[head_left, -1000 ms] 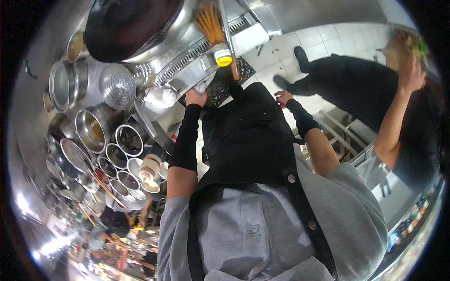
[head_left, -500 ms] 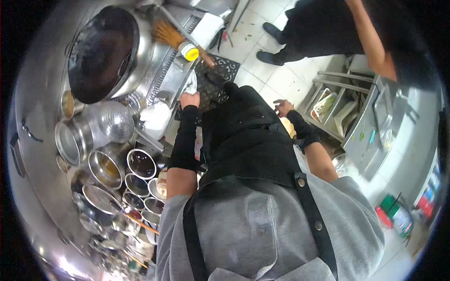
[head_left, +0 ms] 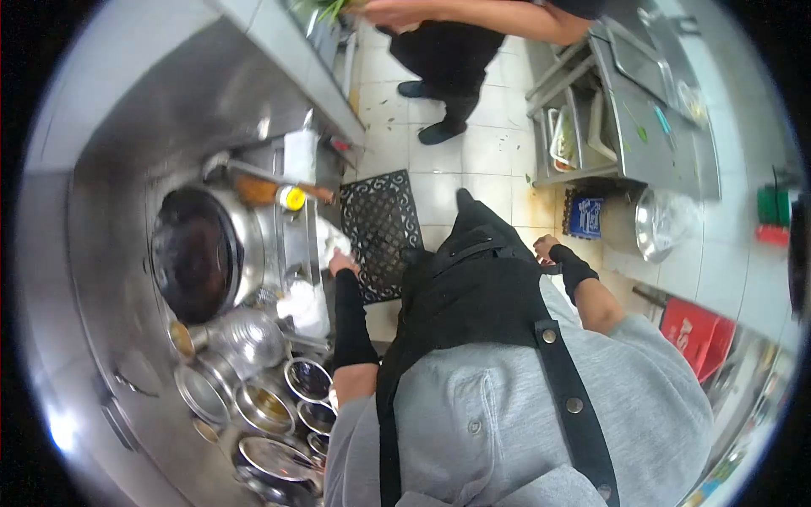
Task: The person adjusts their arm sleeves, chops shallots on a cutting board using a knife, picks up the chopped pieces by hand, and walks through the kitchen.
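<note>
My left hand [head_left: 344, 263] is closed on a white cloth [head_left: 332, 240] beside the front edge of the steel stove counter. The cloth hangs against the counter front, just above the black patterned floor mat [head_left: 380, 221]. A second white cloth [head_left: 304, 309] lies on the counter near that hand, close to a perforated metal strainer [head_left: 253, 336]. On the other side of my body, my right hand [head_left: 545, 248] hangs low with its fingers loosely bent and a little apart. I see nothing in it.
A large dark wok [head_left: 193, 253] sits on the stove. A yellow-capped container [head_left: 291, 198] and brush [head_left: 256, 190] lie beyond it. Several metal pots [head_left: 263, 406] stand nearer me. A co-worker's arm [head_left: 498, 19] reaches across ahead, beside a steel table [head_left: 646, 127].
My view has shifted, bringing more of the floor mat and right-hand counter into sight. My left hand still grips the cloth. The co-worker now shows further left, with green leaves at the hand.
</note>
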Motion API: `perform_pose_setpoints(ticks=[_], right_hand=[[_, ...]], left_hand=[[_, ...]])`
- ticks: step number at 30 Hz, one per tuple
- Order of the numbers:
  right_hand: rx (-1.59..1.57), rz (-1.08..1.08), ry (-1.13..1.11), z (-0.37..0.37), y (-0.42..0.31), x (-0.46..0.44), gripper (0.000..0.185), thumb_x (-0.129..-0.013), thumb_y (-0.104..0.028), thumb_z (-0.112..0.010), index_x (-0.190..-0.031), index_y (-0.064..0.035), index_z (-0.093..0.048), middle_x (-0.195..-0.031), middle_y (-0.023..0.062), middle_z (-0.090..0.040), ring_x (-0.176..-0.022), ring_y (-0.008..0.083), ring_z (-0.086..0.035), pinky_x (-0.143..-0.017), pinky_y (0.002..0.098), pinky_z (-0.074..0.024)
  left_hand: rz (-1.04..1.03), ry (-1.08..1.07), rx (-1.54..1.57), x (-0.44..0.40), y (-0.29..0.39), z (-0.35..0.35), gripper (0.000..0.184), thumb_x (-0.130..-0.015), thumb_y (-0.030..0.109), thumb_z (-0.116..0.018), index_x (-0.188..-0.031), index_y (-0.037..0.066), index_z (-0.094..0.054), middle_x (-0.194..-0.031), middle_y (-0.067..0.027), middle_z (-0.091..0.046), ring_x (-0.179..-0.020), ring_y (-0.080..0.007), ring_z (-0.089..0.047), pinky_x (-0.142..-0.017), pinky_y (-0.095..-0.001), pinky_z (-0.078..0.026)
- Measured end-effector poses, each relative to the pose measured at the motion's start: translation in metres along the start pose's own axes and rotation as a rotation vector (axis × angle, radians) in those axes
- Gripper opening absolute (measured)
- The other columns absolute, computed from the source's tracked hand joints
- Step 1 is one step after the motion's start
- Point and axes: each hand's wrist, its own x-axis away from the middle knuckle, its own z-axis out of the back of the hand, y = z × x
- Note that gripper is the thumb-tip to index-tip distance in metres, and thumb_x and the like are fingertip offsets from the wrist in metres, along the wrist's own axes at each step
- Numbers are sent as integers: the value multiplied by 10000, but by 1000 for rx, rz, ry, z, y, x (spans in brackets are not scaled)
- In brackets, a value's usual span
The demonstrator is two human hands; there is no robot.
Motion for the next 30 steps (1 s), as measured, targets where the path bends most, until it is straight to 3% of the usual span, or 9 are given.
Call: perform_pose_setpoints(ticks=[8,10,11,18,19,21,22,24,30], right_hand=[[-294,117,116,31,3,0,452,-874,-84,-494,-1310,-60,-610,-829,148,-733,-559,243,-703,-487,361,-584],[-399,102,134,44,14,8,435,-868,-73,-517,-1290,-63,-623,-803,123,-734,-566,220,-706,-502,350,-587],[-430,97,157,48,27,7,422,-870,-69,-522,-1279,-59,-629,-796,124,-732,-571,218,-709,-502,351,-587],[-643,46,235,58,129,-16,393,-837,-82,-540,-1206,-54,-674,-791,136,-738,-524,220,-695,-506,342,-574],[-732,5,208,72,125,-3,391,-859,-83,-522,-1223,-50,-664,-827,142,-740,-548,224,-704,-505,339,-574],[-703,-40,179,83,129,-11,369,-881,-82,-523,-1223,-54,-658,-830,135,-739,-564,221,-705,-513,337,-582],[-705,-82,149,90,129,-19,348,-893,-92,-536,-1217,-60,-658,-825,123,-740,-565,218,-702,-522,331,-588],[-638,-94,116,111,119,-25,348,-897,-92,-533,-1222,-61,-654,-818,127,-736,-544,215,-691,-503,334,-579],[-735,-85,220,165,93,-62,402,-818,-79,-609,-1214,-68,-674,-834,148,-741,-577,239,-711,-565,361,-591]], left_hand=[[1,374,-257,118,78,-67,615,-779,715,-526,-938,122,-562,-680,-64,-561,-439,-245,-397,-422,-343,-322],[297,-132,-166,59,74,-31,828,-770,774,-461,-1210,81,-577,-1155,-128,-634,-1040,-298,-568,-801,-533,-444],[137,26,-281,96,67,-64,921,-781,789,-422,-1381,94,-497,-1399,-141,-513,-1316,-346,-396,-1031,-662,-279],[-17,-142,-1298,46,7,-185,286,-933,228,-604,-1140,41,-662,-1049,-193,-690,-880,-364,-644,-795,-483,-512],[-213,-240,-1817,81,13,-230,307,-937,278,-608,-1127,45,-671,-1069,-198,-695,-942,-361,-663,-761,-495,-513],[-366,-170,-1878,100,-18,-302,304,-890,259,-671,-1027,-8,-724,-1098,-198,-693,-1015,-384,-640,-888,-503,-483],[-808,-708,-2437,123,-15,-342,377,-857,307,-695,-1087,9,-719,-1139,-193,-692,-1041,-357,-646,-934,-478,-487],[-496,-578,-1385,138,-47,-409,520,-773,315,-744,-1179,-5,-692,-1238,-217,-667,-1142,-308,-646,-981,-395,-493],[-727,-1038,-1576,223,-93,-620,488,-821,217,-694,-1264,20,-639,-1198,-186,-689,-1096,-303,-667,-956,-376,-511]])
